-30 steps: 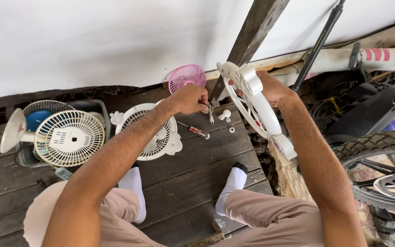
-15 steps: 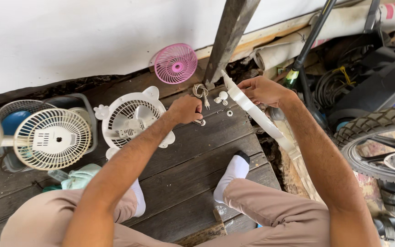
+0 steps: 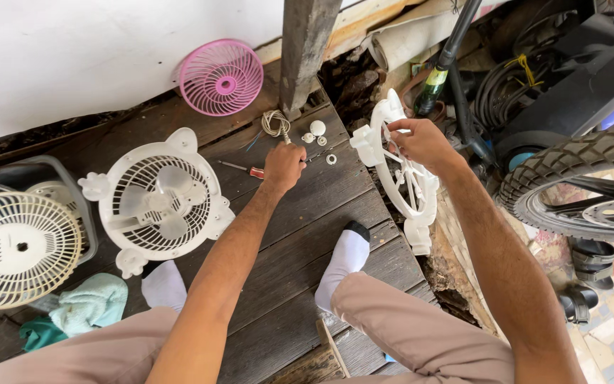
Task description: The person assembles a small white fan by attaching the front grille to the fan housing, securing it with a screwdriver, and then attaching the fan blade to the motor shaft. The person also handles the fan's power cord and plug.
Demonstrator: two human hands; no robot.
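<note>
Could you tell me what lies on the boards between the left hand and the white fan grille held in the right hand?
In the head view, small white round parts lie between the left hand and the white grille in the right hand.

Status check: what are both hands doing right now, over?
Right hand grips white fan grille, upright. Left hand closed over screwdriver on deck. Small white parts beside it.

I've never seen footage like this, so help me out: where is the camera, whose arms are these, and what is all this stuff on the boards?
The camera sits on a person's head and looks down at their own arms and socked feet. The right hand holds a white fan grille upright at the edge of the wooden floor. The left hand is closed beside a red-handled screwdriver, near small white parts and a coiled cord. A white fan and a pink grille lie nearby.
</note>
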